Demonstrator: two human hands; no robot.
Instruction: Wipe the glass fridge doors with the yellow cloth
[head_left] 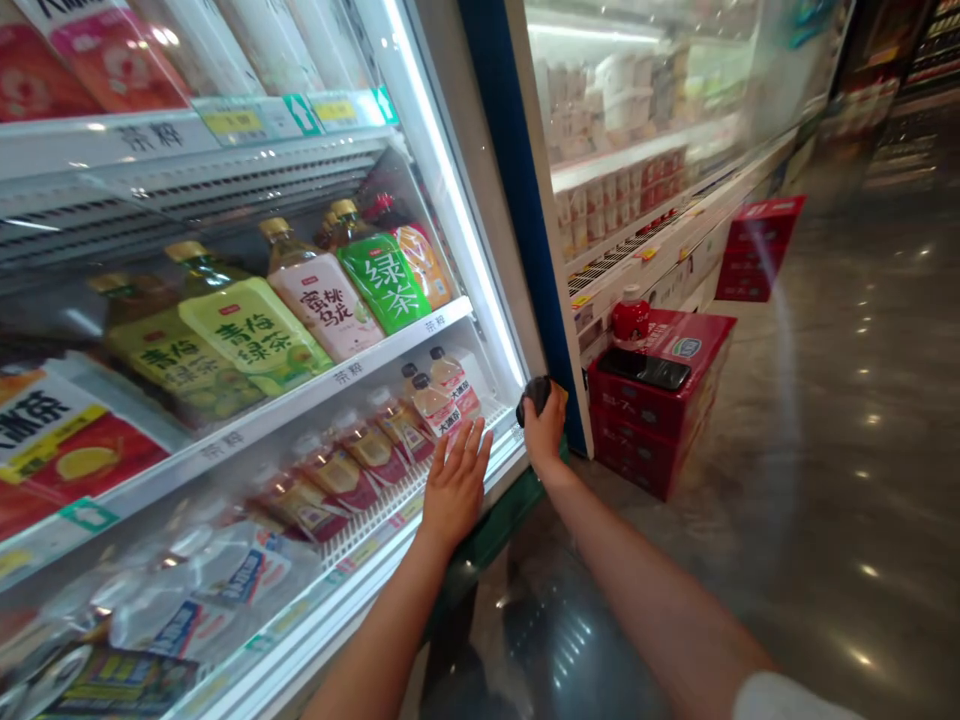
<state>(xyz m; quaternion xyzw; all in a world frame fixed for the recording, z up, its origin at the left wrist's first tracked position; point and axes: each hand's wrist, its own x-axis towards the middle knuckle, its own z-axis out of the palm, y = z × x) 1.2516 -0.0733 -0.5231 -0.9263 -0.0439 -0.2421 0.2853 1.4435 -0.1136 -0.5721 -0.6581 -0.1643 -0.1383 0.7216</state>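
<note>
My left hand (456, 485) is spread flat in front of the lower shelf of a lit drinks cooler, its fingertips overlapping small bottles with white and red labels (448, 388). Whether it touches the cooler's front cannot be made out. My right hand (546, 430) is closed around a small black object (533, 400) beside the cooler's lit side frame (480, 230). A yellowish bit shows past the fingers; the object's kind is unclear. Above the hands, a shelf edge (349, 375) carries large tea bottles, among them a green-labelled one (386, 280) and a pink-labelled one (326, 305).
To the right, stacked red cartons (637, 440) stand on the shiny floor (817, 480). A black phone (645, 368) and a small red bottle (631, 315) rest on top. Farther back are another red carton stack (757, 250) and a second cooler (637, 190).
</note>
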